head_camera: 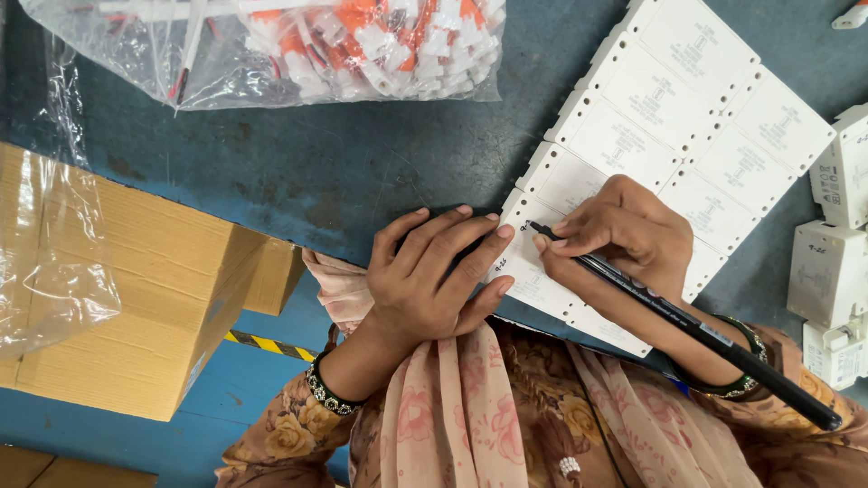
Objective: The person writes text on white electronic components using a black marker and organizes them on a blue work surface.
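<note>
My right hand [624, 237] grips a long black marker pen [687, 327], its tip touching the top of a white plastic unit [529, 230] at the near end of a row. My left hand [434, 276] lies flat with fingers spread, pressing on that same end unit to steady it. The white units form two side-by-side rows [669, 117] running away to the upper right on the dark blue-grey table [362, 163]. Small handwritten marks show beside the pen tip.
A clear plastic bag of orange-and-white small parts [353, 45] lies at the top. An open cardboard box [136, 298] with a plastic liner [50, 262] stands at the left. More white units [832, 253] sit at the right edge.
</note>
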